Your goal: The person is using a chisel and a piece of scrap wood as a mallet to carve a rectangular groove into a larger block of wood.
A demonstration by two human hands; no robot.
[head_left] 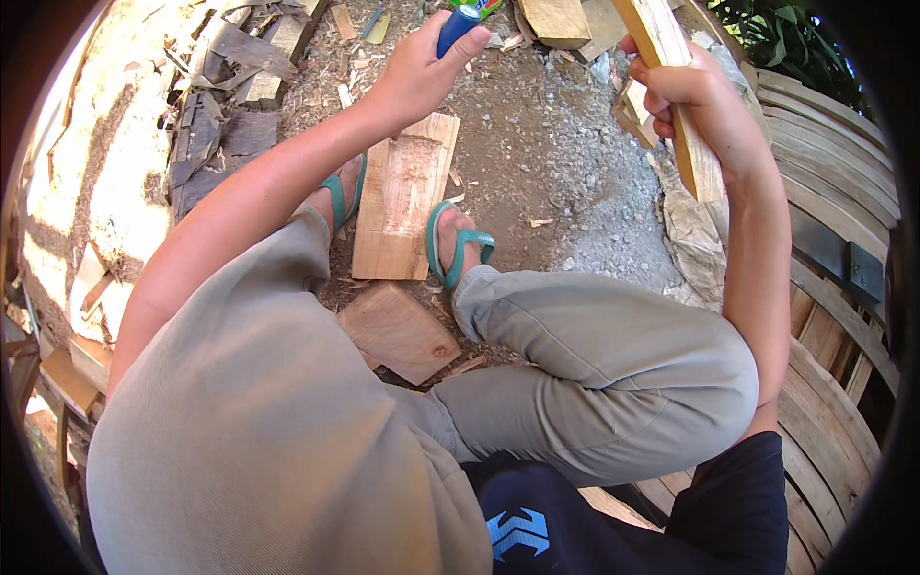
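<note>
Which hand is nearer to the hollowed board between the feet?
The left hand, holding a blue handle, is beyond the hollowed board; the right hand, gripping a wooden piece, is farther off, to the board's right.

Your floor is bare brown earth (pixel 517 182), littered with pale wood chips. Grey gravel (pixel 618 225) covers the part to your right, with a crumpled tan sheet (pixel 692 235) lying beside it. Along your right side run rows of weathered boards (pixel 829 144); whether they form a wall or a stack cannot be determined. Green leaves (pixel 791 43) show beyond their far end. To your left, dark, ragged scraps (pixel 230 129) lie in a heap. Strong daylight bleaches the ground farther left, where you have shadow streaks across it.
</note>
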